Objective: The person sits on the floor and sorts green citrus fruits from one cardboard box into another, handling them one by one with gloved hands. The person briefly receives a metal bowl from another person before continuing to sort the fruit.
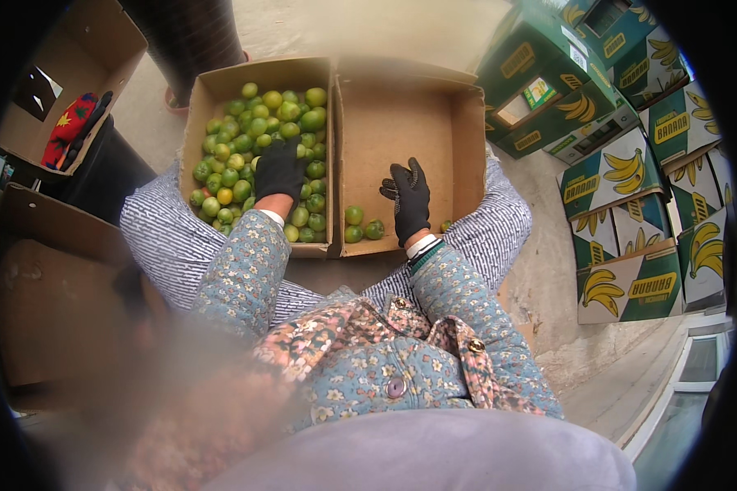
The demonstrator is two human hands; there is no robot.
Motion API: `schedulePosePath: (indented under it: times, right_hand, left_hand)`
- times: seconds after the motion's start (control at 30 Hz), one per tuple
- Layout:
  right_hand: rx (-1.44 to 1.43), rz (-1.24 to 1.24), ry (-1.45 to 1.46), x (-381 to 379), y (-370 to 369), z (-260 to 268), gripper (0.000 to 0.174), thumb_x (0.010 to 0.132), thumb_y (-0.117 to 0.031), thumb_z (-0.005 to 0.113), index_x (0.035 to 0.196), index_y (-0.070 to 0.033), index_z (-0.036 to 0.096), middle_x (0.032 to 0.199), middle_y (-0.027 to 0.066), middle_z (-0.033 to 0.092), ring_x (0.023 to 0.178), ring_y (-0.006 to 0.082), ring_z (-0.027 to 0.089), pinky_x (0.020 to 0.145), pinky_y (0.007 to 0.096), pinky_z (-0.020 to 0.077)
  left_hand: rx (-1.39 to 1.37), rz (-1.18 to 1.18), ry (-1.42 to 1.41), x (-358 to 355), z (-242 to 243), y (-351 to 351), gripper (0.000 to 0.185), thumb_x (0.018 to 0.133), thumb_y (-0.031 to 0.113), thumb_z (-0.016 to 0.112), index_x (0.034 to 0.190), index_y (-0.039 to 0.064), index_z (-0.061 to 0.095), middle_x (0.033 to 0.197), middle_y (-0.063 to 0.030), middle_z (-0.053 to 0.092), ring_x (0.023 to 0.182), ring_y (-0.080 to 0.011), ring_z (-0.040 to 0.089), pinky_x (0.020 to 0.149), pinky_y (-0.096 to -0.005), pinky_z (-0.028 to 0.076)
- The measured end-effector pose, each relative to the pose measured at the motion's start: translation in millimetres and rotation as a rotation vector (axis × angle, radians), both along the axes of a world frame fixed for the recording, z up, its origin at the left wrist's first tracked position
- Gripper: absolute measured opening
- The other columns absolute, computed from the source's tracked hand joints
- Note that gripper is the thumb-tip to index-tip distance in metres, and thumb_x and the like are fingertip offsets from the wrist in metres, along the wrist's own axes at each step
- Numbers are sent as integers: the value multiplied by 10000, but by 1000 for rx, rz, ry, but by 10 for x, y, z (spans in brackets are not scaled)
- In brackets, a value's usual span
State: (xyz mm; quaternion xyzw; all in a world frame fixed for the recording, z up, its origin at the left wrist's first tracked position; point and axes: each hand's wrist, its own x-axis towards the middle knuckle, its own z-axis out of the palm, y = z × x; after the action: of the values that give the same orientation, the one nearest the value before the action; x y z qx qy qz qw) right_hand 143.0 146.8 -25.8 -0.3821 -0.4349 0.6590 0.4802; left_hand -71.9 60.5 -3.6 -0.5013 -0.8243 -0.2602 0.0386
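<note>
Two cardboard boxes stand side by side before me. The left box (199,92) holds many round green fruits (228,144), some of them yellowish. My left hand (279,169), in a black glove, rests on these fruits; its fingertips are partly hidden, and whether it grips one cannot be told. In the right box (396,116) several more green fruits (354,215) lie by the near wall. Over the near part of this box is my right hand (408,196), also in a black glove, with its fingers spread and nothing seen in it.
Banana cartons (614,175) are stacked at the right. At the left stand a cardboard box (113,37) with a red patterned item (70,129), a black container (113,172) and another open box (55,294). A dark ribbed cylinder (190,43) rises behind the left box.
</note>
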Motion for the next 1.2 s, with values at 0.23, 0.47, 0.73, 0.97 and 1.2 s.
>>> schedulePosePath:
  times: [0.23,0.47,0.73,0.97,1.2]
  right_hand:
    - [930,375,-454,-2,-293,266,634,835,-65,685,1411,-100,421,1012,52,621,724,85,587,674,251,505]
    - [253,273,-205,-34,-186,142,497,876,-176,649,1334,-95,472,955,112,649,695,197,639,639,316,536]
    - [-37,113,11,-7,-86,31,613,912,-252,594,1435,-52,344,965,135,646,707,179,627,635,299,524]
    - [451,502,-604,-23,-235,103,453,950,-235,573,1357,-63,476,946,92,670,770,122,619,684,267,509]
    - [692,383,-662,4,-342,342,567,867,-324,662,1376,-167,468,875,92,673,691,248,663,653,358,514]
  left_hand:
    - [265,-370,-379,570,229,-149,366,880,366,634,1055,44,625,914,-139,664,839,-305,643,727,-361,494]
    - [392,-336,-305,405,227,-131,360,853,310,644,1120,69,623,1039,-129,636,966,-309,605,844,-368,476]
    - [-175,25,215,154,24,-128,179,778,173,617,937,104,663,1096,-118,592,1052,-312,566,833,-426,484]
    - [-389,119,166,211,29,-39,364,818,347,631,1094,110,628,1141,-121,571,1027,-325,577,859,-442,475]
    - [304,-167,-603,394,229,-132,471,862,440,626,1139,60,596,878,-199,665,855,-323,650,736,-398,490]
